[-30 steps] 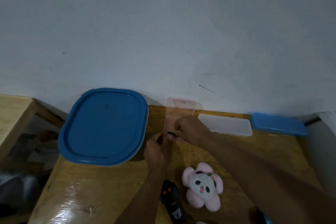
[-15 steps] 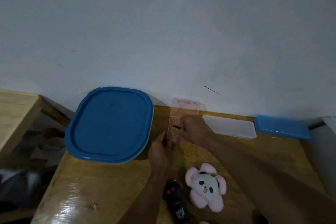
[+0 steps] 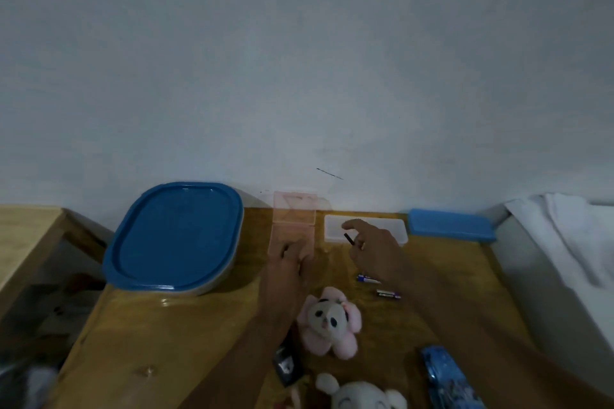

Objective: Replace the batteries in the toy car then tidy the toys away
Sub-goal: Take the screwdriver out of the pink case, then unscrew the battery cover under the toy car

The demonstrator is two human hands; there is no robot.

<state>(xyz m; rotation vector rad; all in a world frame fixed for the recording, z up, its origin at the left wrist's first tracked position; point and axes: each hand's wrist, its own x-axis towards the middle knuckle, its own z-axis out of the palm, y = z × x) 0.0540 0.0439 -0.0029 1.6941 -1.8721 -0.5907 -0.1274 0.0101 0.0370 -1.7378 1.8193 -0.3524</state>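
Observation:
My right hand [image 3: 372,247] hovers over the table near a clear shallow box [image 3: 392,226] and pinches a small dark battery [image 3: 349,238]. My left hand [image 3: 288,262] rests on the near end of an open pink transparent case [image 3: 294,219] that leans against the wall. Two loose batteries [image 3: 378,285] lie on the wood beside my right wrist. The blue toy car [image 3: 448,378] sits at the bottom right, partly behind my right forearm. A black remote [image 3: 287,367] shows under my left forearm.
A large tub with a blue lid [image 3: 172,239] stands at the left. A blue lid [image 3: 450,224] lies at the back right. A pink panda plush [image 3: 327,322] and a white plush [image 3: 362,395] sit near the front. White cloth [image 3: 571,242] lies right of the table.
My right hand has moved right, away from the pink case, carrying the small dark battery. My left hand has stayed at the case. The camera has tilted down and the car has come into view.

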